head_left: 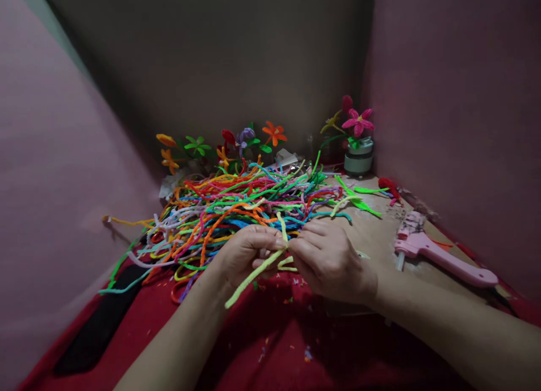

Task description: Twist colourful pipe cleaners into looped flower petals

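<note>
Our left hand (pixel 247 250) and right hand (pixel 332 261) meet, fingertips pinching a pale yellow pipe cleaner (pixel 256 276) between them. We hold it above the red cloth (pixel 240 354), just before a heap of colourful pipe cleaners (pixel 228 195); rightward, a pink glue gun (pixel 448 261) lies on brown board (pixel 372 230).

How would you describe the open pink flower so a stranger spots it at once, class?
Follow the pinkish wall on the right to the back corner. A grey-green container stands there. Above it, the pink flower spreads its petals wide, unlike the rounded, darker bud higher up.
</note>
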`<state>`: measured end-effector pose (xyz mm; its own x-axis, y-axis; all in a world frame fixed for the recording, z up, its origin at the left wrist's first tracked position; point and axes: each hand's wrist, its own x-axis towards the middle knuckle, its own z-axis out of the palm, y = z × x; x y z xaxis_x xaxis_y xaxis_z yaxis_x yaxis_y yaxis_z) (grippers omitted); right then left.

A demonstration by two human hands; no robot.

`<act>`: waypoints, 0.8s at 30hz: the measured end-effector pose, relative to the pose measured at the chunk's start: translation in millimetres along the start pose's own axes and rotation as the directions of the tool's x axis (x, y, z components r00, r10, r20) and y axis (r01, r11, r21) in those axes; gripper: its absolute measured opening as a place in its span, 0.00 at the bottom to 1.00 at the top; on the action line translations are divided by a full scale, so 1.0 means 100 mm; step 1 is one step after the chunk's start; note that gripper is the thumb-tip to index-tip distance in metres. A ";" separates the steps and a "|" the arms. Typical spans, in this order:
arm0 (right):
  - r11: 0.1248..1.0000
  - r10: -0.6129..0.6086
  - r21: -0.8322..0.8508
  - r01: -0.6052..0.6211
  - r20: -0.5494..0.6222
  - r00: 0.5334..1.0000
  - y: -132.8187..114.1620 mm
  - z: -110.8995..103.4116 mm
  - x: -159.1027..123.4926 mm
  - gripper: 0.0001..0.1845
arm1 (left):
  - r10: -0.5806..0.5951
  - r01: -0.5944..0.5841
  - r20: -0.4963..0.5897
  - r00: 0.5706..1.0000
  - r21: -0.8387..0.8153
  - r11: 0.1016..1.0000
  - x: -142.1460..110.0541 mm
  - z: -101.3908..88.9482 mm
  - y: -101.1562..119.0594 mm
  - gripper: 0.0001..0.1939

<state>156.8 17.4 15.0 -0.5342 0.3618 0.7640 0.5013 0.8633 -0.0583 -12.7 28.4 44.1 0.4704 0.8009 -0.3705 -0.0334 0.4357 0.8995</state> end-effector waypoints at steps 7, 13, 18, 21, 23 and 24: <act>0.613 0.494 0.633 -0.473 0.160 0.855 0.03 -0.09 0.08 0.09 | 0.584 -0.483 -0.165 0.795 0.411 0.774 -0.13 0.09 0.04 0.06; 0.112 0.496 0.796 -0.595 0.474 0.728 0.04 -0.12 0.12 0.10 | 0.766 -0.631 0.110 0.633 0.647 0.428 -0.17 0.07 0.05 0.01; 0.226 0.496 0.762 -0.607 0.447 0.745 0.00 -0.11 0.09 0.10 | 0.581 -0.442 0.007 0.814 0.656 0.612 -0.20 0.13 0.02 0.08; 0.589 0.495 0.625 -0.513 0.223 0.840 -0.03 -0.10 0.07 0.09 | 0.408 -0.332 -0.072 0.910 0.463 0.822 -0.14 0.14 -0.05 0.11; 0.807 0.406 0.438 -0.397 0.077 0.911 -0.03 -0.08 0.05 0.10 | 0.352 -0.296 -0.085 0.932 0.378 0.877 -0.10 0.12 -0.08 0.11; 0.856 0.369 0.374 -0.357 0.043 0.929 -0.03 -0.06 0.04 0.09 | 0.350 -0.289 -0.092 0.932 0.395 0.872 -0.08 0.11 -0.08 0.12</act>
<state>157.1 14.2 22.2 -0.3406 0.6695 0.6601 0.3654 0.7412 -0.5632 -6.2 13.8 42.5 0.3455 0.9370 -0.0517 0.1835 -0.0134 0.9829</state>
